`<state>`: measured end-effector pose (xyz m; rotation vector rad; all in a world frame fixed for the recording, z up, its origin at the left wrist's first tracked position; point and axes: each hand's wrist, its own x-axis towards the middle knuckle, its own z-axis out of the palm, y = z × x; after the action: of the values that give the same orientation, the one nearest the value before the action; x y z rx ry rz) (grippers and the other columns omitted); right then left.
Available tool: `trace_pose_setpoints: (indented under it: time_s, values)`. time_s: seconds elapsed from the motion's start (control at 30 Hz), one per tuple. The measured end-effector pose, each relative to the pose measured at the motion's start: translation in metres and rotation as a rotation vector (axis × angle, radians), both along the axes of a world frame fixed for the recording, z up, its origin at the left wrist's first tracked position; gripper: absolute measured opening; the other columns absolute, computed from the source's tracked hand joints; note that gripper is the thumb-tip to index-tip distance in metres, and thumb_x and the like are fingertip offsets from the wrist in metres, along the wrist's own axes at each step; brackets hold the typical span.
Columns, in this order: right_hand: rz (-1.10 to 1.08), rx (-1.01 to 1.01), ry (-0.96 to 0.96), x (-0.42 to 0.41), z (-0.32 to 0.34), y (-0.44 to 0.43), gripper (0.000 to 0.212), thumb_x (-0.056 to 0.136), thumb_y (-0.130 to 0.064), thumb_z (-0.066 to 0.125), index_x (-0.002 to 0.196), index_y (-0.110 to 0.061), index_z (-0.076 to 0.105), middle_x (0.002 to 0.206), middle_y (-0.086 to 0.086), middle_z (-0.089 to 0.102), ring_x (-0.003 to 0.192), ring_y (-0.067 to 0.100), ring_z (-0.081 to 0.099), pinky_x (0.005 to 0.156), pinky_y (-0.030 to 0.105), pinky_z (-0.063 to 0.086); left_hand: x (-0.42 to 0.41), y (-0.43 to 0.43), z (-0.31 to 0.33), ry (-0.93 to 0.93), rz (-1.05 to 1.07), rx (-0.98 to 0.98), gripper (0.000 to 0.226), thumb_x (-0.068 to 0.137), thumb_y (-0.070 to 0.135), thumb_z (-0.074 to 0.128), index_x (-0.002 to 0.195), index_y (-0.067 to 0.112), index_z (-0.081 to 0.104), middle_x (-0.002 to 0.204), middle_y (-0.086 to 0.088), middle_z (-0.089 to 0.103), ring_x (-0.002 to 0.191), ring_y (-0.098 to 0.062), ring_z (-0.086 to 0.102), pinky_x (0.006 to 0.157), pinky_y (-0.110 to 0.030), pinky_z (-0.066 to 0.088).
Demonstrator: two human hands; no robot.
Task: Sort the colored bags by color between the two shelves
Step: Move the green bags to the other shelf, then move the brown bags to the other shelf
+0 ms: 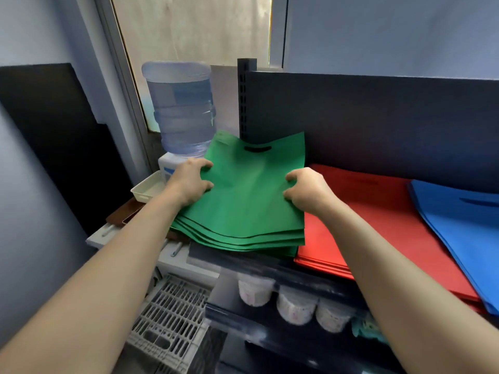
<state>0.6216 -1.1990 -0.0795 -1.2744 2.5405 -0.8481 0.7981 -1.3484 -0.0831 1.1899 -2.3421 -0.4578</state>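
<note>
Green bags (243,206) lie at the shelf's (216,256) left end, long axis front-to-back; left grip (190,183) and right grip (305,190) pinch opposite side edges.

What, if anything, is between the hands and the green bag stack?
Nothing visible. The left hand and the right hand both grip the stack of flat green fabric bags at its side edges. The flat red fabric bags lie beside it, on the right.
</note>
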Motion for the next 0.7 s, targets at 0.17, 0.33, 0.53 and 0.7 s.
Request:
trace_pose_setpoints:
  time_s: [0.17, 0.33, 0.53, 0.7]
  values:
    - [-0.044, 0.038, 0.000, 0.003, -0.010, -0.002, 0.036, 0.082, -0.004, 0.058, 0.117, 0.003, 0.057, 0.116, 0.018, 0.061, 0.107, 0.033, 0.059, 0.091, 0.041, 0.051, 0.007, -0.013, -0.020, 0.026, 0.022, 0.109, 0.047, 0.079, 0.012, 0.073, 0.124, 0.015, 0.060, 0.131, -0.011, 0.056, 0.120, -0.024, 0.053, 0.100, -0.028, 0.039]
    - [-0.100, 0.131, 0.119, 0.007, -0.017, 0.004, 0.030, 0.084, -0.011, 0.054, 0.113, -0.006, 0.058, 0.118, 0.015, 0.058, 0.108, 0.035, 0.056, 0.080, 0.030, 0.043, 0.004, -0.014, -0.021, -0.109, 0.042, 0.102, 0.049, 0.080, 0.013, 0.072, 0.127, 0.012, 0.057, 0.134, -0.013, 0.052, 0.116, -0.029, 0.054, 0.096, -0.031, 0.041]
    - [-0.123, 0.037, 0.274, 0.001, 0.000, 0.035, 0.023, 0.085, -0.014, 0.056, 0.105, -0.007, 0.063, 0.116, 0.012, 0.062, 0.111, 0.034, 0.054, 0.085, 0.035, 0.046, -0.027, 0.016, -0.006, -0.093, -0.079, -0.058, 0.043, 0.086, 0.015, 0.063, 0.128, 0.010, 0.055, 0.135, -0.014, 0.049, 0.122, -0.031, 0.048, 0.106, -0.040, 0.037]
    - [-0.216, -0.031, 0.350, -0.010, 0.018, 0.099, 0.031, 0.089, -0.025, 0.056, 0.114, -0.009, 0.061, 0.111, 0.011, 0.064, 0.107, 0.036, 0.056, 0.085, 0.038, 0.048, -0.078, 0.099, 0.027, 0.119, -0.411, -0.147, 0.033, 0.088, 0.013, 0.059, 0.121, 0.011, 0.062, 0.117, -0.008, 0.064, 0.102, -0.022, 0.060, 0.092, -0.025, 0.042]
